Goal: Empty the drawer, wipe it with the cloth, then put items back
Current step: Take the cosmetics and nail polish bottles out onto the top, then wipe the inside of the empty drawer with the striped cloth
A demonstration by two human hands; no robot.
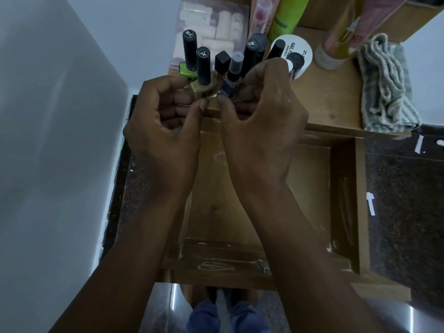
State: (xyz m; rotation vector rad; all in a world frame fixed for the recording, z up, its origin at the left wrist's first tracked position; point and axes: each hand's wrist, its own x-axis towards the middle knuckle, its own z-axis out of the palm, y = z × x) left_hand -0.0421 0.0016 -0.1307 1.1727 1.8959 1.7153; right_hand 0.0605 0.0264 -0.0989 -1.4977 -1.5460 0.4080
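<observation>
Both hands are curled round a cluster of several nail polish bottles point(204, 66) with tall black caps, held above the back edge of the open wooden drawer point(310, 169). My left hand point(163, 131) grips the bottles on the left side, and my right hand point(262, 121) grips those on the right. The drawer's bottom shows bare wood with pale smears. A crumpled grey striped cloth point(386, 90) lies on the wooden tabletop point(331, 97) at the right, apart from both hands.
On the tabletop behind the hands stand a white round nail polish remover tub point(300, 51), a green bottle point(286, 18), a yellow-pink can point(341, 42) and a clear pack of sponges point(216, 27). A grey wall is left; dark floor is right.
</observation>
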